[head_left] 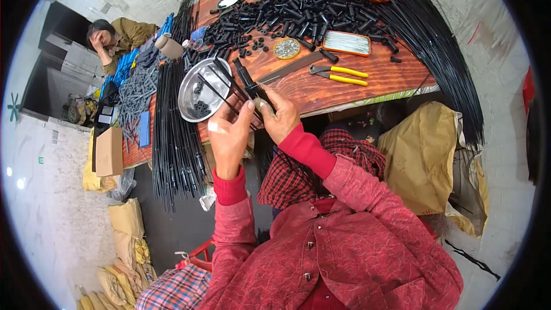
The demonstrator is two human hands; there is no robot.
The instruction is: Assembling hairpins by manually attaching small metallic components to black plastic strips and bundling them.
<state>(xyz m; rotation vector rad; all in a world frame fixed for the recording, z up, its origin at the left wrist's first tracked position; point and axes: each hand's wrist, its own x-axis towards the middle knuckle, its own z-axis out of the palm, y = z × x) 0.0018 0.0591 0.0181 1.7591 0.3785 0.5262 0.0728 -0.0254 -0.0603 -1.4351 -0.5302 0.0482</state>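
Both my hands meet just off the table's near edge. My left hand (231, 135) is closed around several thin black rods (216, 90), whose far ends fan out over a metal bowl (183, 96). Small black parts (201, 107) lie in that bowl. My right hand (281, 116) grips a black tubular fitting (243, 73) that points away from me, close beside the rods. Whether a rod sits inside the fitting is hidden by my fingers. A white patch shows on my left hand near the thumb.
Yellow-handled pliers (341, 75), a metal strip (290, 68), a tray of thin white pins (347, 43) and a round dish (286, 49) lie ahead. Black fittings (310, 8) heap behind. Rod bundles (175, 126) flank the table (396, 80). Someone (123, 40) sits far left.
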